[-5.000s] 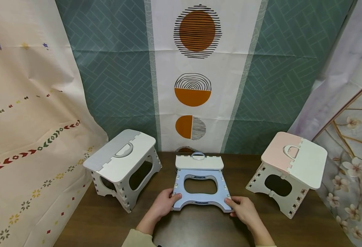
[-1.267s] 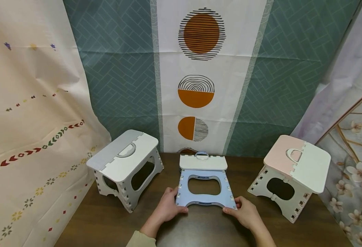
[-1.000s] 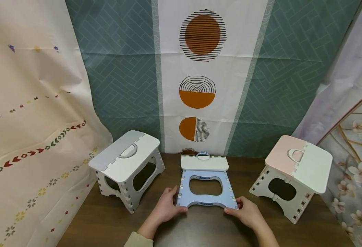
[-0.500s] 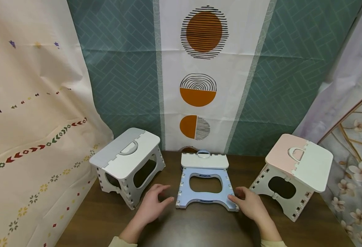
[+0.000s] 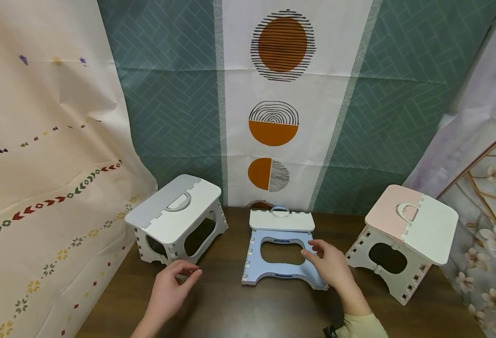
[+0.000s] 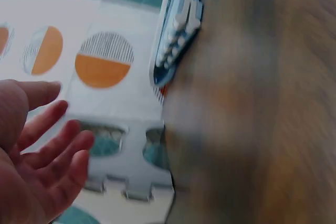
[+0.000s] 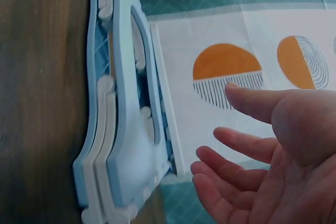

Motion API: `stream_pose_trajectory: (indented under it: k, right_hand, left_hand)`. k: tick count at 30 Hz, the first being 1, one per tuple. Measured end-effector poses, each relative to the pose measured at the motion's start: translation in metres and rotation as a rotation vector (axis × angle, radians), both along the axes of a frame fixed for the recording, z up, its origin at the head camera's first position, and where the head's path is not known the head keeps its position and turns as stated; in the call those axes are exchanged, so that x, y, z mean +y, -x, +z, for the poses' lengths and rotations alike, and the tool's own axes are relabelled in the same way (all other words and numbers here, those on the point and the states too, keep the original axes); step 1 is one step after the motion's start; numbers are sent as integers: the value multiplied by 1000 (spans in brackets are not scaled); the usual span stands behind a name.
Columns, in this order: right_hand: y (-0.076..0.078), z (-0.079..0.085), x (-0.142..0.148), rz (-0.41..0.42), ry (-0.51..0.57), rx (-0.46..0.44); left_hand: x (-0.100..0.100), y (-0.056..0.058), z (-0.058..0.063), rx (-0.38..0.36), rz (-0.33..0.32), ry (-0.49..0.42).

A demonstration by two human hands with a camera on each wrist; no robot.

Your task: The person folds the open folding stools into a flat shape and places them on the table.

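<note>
Relaxed left hand (image 5: 169,288) and right hand (image 5: 330,264) hold nothing; a bump could shift the blue stool (image 5: 282,270) near counter's back edge (image 5: 238,214).

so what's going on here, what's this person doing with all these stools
A person has a blue-and-white folding stool lying folded flat on the table in front of them. Their right grip hovers over its right side, open and not holding it. Their left grip is off to the side, near the grey-and-white stool, holding nothing. That one and the pink-and-white stool both stand unfolded, one on each side.
</note>
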State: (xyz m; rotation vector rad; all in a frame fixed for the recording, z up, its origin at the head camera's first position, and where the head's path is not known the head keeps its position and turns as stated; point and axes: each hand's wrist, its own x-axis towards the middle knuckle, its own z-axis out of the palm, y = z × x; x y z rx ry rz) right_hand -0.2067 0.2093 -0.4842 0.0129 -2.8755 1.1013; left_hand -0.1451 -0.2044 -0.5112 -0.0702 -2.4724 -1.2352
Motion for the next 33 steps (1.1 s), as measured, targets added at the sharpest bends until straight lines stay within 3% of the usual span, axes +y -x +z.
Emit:
stream_pose_trajectory:
  k: [4, 7, 11, 21, 29, 33]
  right_hand:
    - [3, 4, -8, 11, 22, 27]
    - [4, 6, -12, 24, 36, 39]
    - [2, 6, -16, 38, 42, 34]
    - [-1, 0, -20, 50, 63, 13]
    - [0, -1, -23, 62, 72, 10]
    - [1, -1, -27, 70, 77, 15]
  left_hand:
    - [-11, -6, -3, 30, 237, -32]
    - [-16, -4, -5, 40, 344, -87]
    - [-20, 1, -7, 33, 344, -133]
    - [-27, 12, -20, -68, 247, -69]
    - [-30, 16, -26, -44, 302, -63]
    - [-31, 17, -25, -48, 298, -82]
